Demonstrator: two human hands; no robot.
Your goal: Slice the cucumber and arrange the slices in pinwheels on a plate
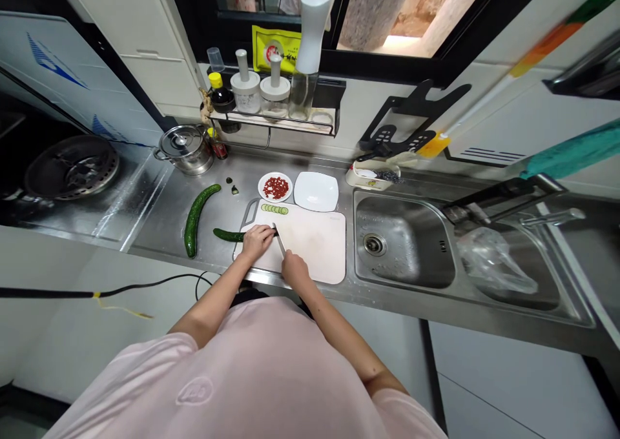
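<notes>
On a white cutting board (320, 245) lies a cucumber (228, 235), its left end sticking out past the board. My left hand (258, 241) is closed over the cucumber near its right end. In my right hand (295, 270) is the handle of a knife (280, 241), whose blade stands at the cucumber's right end. A row of several cucumber slices (274, 209) lies along the board's far edge. Another whole cucumber (196, 223) rests on the steel counter to the left.
Behind the board stand a plate of chopped red pieces (275, 187) and a white square plate (316, 192). Small cucumber ends (235, 190) lie on the counter. At right is a sink (402, 239); at left a lidded pot (186, 148) and a wok (72, 168). A condiment shelf (290, 121) hangs above.
</notes>
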